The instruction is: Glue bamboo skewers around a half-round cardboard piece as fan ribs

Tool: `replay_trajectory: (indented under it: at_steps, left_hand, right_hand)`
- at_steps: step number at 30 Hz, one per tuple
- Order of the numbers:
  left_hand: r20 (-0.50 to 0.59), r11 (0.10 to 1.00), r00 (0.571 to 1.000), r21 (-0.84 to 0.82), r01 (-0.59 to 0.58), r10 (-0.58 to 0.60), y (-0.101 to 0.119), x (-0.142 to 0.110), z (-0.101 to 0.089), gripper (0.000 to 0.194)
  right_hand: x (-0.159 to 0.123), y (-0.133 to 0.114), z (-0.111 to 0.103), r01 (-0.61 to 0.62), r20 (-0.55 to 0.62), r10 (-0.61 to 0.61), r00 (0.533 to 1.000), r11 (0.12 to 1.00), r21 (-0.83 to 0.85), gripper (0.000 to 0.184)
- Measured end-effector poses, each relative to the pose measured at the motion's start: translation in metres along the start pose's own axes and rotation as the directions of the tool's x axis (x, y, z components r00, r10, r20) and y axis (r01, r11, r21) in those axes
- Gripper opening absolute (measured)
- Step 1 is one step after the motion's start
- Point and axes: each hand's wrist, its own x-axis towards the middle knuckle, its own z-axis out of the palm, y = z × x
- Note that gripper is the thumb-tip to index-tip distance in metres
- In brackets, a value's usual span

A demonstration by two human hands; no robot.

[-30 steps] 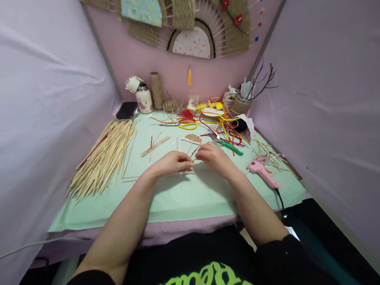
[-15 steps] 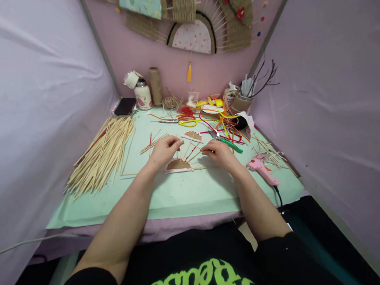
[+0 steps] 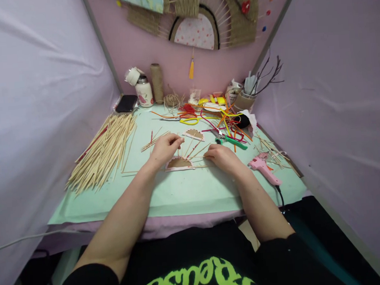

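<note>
Here, nearer cardboard half-circle (image 3: 180, 162) just beside the left hand (image 3: 166, 150)

The pale green tabletop (image 3: 187, 192) bears a heap of sticks (image 3: 102, 153) at left, a half-round card (image 3: 179, 162) with fanned sticks (image 3: 195, 146) in the middle, scissors (image 3: 179, 119) and pliers (image 3: 227, 139) beyond, a pink glue gun (image 3: 264, 170) at right, and a bottle (image 3: 144, 93) at the back.

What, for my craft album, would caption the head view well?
Left hand and right hand beside thin sticks fanning from a brown half-disc on a green tabletop.
</note>
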Motion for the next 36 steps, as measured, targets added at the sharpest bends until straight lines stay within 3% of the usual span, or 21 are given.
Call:
replay_trajectory:
  at_steps: [12, 17, 19, 21, 23, 25, 30, 36]
  left_hand:
    - [0.018, 1.0, 1.0, 0.024, 0.015, -0.016, -0.003, 0.0, 0.002, 0.029]
    - [0.031, 0.999, 1.0, 0.055, -0.001, -0.001, -0.002, -0.001, 0.003, 0.027]
    - [0.05, 0.996, 0.998, 0.079, -0.034, 0.03, 0.002, -0.003, 0.004, 0.025]
    - [0.124, 0.986, 0.987, 0.121, -0.117, 0.102, 0.006, -0.005, 0.007, 0.021]
    - [0.235, 0.955, 0.954, 0.183, -0.232, 0.187, 0.008, -0.007, 0.013, 0.017]
    - [0.33, 0.903, 0.911, 0.261, -0.341, 0.248, 0.009, -0.009, 0.02, 0.015]
    - [0.427, 0.799, 0.864, 0.402, -0.447, 0.268, 0.007, -0.013, 0.038, 0.017]
    - [0.44, 0.768, 0.863, 0.452, -0.453, 0.249, 0.007, -0.014, 0.045, 0.019]
  right_hand:
    - [-0.012, 0.004, 0.007, 0.059, -0.025, -0.06, 0.998, 0.998, -0.034, 0.029]
    - [-0.022, 0.012, 0.0, 0.02, -0.112, -0.011, 0.994, 0.996, 0.081, 0.029]
    - [-0.028, 0.023, -0.009, -0.059, -0.221, 0.087, 0.971, 0.99, 0.129, 0.028]
    - [-0.033, 0.033, -0.019, -0.215, -0.303, 0.242, 0.922, 0.969, 0.121, 0.025]
    - [-0.035, 0.038, -0.025, -0.391, -0.3, 0.393, 0.869, 0.918, 0.072, 0.024]
    - [-0.031, 0.037, -0.027, -0.508, -0.221, 0.499, 0.838, 0.861, 0.015, 0.028]
    - [-0.011, 0.025, -0.022, -0.571, -0.059, 0.568, 0.821, 0.819, -0.06, 0.029]
    - [-0.007, 0.032, -0.022, -0.635, -0.051, 0.634, 0.772, 0.767, -0.093, 0.023]
